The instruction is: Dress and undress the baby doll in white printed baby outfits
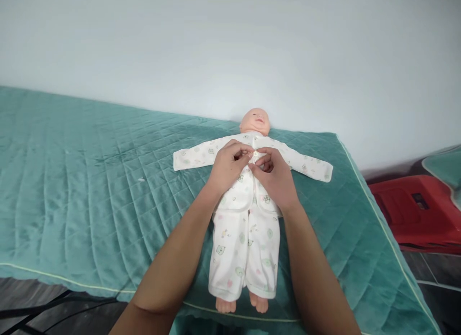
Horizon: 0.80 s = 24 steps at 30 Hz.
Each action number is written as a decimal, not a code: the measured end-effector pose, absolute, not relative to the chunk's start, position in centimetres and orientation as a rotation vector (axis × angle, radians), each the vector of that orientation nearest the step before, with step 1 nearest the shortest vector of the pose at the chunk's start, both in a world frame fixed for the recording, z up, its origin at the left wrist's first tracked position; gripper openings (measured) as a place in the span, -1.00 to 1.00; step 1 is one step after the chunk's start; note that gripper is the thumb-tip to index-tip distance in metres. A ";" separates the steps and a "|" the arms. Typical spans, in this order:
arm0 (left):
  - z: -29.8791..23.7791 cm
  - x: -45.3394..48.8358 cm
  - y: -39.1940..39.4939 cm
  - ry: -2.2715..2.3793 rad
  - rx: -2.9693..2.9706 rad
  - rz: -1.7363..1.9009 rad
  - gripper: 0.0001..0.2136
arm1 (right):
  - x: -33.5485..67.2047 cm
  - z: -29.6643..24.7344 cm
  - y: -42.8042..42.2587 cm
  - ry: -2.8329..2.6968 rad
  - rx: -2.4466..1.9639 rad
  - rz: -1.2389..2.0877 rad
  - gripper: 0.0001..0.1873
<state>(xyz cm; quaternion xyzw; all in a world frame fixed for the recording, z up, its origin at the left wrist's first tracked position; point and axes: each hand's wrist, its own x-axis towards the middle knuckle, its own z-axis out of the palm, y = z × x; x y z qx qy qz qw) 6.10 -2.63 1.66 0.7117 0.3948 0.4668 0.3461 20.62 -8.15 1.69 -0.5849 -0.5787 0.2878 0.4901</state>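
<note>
A baby doll lies on its back on a teal quilted bed, head toward the wall, bare feet at the near edge. It wears a white printed jacket with sleeves spread out and matching white trousers. My left hand pinches the jacket's left front edge at the chest. My right hand pinches the right front edge, fingertips meeting the left hand's at a small white button.
A white wall runs behind the bed. A red plastic object stands on the floor to the right of the bed. Dark cables lie on the grey floor at the lower left.
</note>
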 end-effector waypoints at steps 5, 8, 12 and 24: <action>1.8 5.9 -2.9 1.012 1.753 1.214 -0.85 | 21.1 2.1 -8.3 -1.537 -1.453 0.689 -0.52; 1.9 5.7 -3.2 1.015 1.670 1.173 -0.83 | 21.4 3.1 -9.1 -1.663 -1.499 0.644 -0.49; 2.3 4.9 -3.7 0.961 1.654 1.073 -0.80 | 21.1 5.0 -10.9 -1.803 -1.760 0.508 -0.64; 3.6 3.4 -4.4 0.818 2.022 0.724 -0.95 | 21.6 6.4 -11.7 -1.911 -1.857 0.624 -0.68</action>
